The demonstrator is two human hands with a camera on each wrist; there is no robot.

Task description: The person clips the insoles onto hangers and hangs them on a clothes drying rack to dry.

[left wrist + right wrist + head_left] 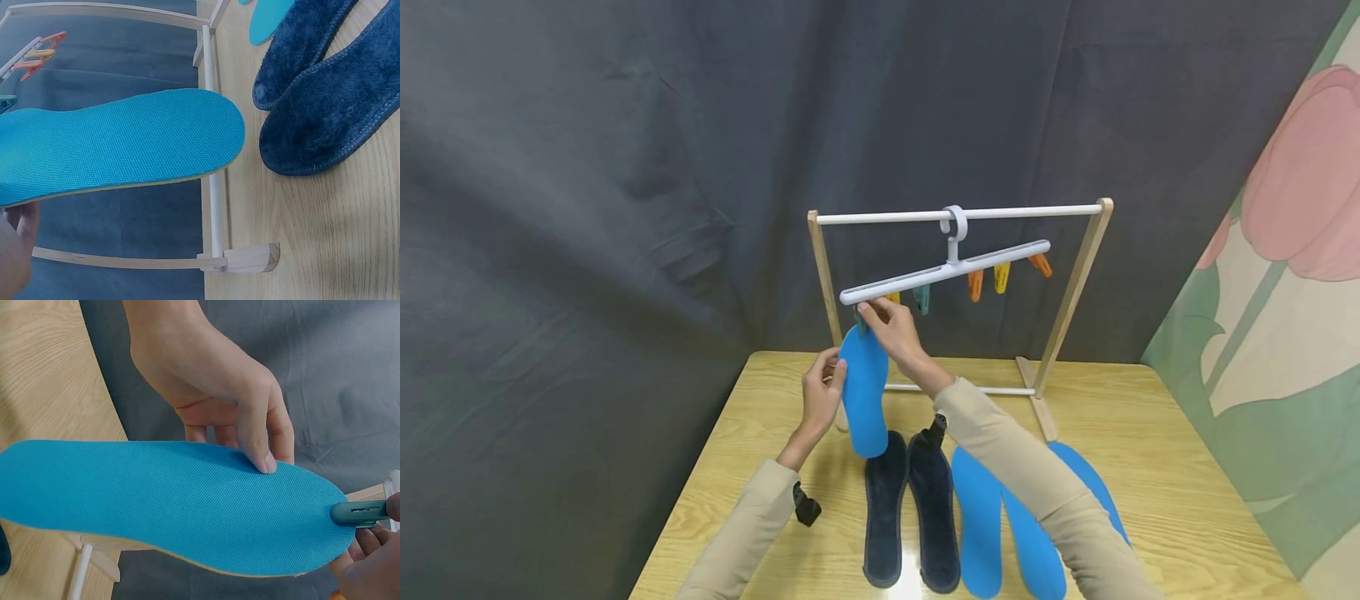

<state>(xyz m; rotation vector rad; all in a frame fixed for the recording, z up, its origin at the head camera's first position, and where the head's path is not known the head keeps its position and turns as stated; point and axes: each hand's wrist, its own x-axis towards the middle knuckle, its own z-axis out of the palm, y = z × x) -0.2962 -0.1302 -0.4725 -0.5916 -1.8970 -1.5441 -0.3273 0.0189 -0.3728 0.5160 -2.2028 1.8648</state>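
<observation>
A blue insole [865, 404] hangs upright below the left end of a white hanger [925, 277]. My left hand [822, 390] pinches its left edge, thumb on the front face and fingers behind, as the right wrist view shows. With my right hand [895, 333] I grip a dark green clip [359, 513] at the insole's upper end. The clip's tip lies over the insole's edge. In the left wrist view the insole's lower end [187, 134] is free, and much of the left hand is out of frame.
The hanger hooks over the bar of a wooden rack [880, 218]. Orange [975, 285], yellow [1002, 277] and teal clips [922, 298] dangle from it. Two dark fuzzy insoles [886, 517] and several blue ones [979, 533] lie on the wooden table [760, 433], partly under my right arm.
</observation>
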